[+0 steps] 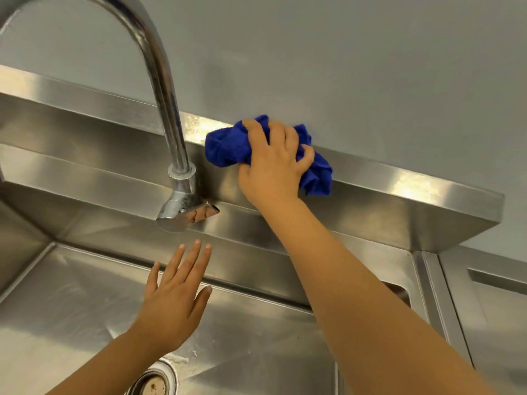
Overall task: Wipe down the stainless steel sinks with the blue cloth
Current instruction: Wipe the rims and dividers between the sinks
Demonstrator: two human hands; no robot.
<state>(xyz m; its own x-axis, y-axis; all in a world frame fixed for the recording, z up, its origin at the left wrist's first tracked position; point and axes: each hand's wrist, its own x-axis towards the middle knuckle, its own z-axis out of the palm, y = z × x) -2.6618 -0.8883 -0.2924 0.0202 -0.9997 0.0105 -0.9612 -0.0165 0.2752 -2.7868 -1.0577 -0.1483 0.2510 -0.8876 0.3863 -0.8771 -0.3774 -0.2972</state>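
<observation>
**Hands apart, and the trouble spot sits between them**

Left hand point(174, 297) hovers over the sink basin point(71, 309) with fingers straight and spread, holding nothing; whether it touches the steel I cannot tell. Its fingertips sit just below the tap lever point(188, 215), so a careless lift could knock the lever and send water over steel that is meant to end up dry. Near its wrist, the drain point(152, 384) has pale specks around its rim. My guess is that the basin floor has yet to be wiped, and that patch is easy to miss.

The tap point(171, 109) rises between the two arms. Just to its right, the blue cloth point(225, 149) lies bunched on the back ledge point(399, 181) of the sink. The right hand point(273, 163) grips it, fingers curled over the wad and pressing it onto the ledge's top and front edge.

A stroke to the left would likely jam the wad against the tap's neck, or skip the narrow strip around its base. Bunched like this, the cloth meets little steel, so streaks seem probable. Its loose tail, hanging right of the hand, could drag or slip free. Farther right, the ledge shows bright, hazy patches that a hurried pass might leave.
</observation>
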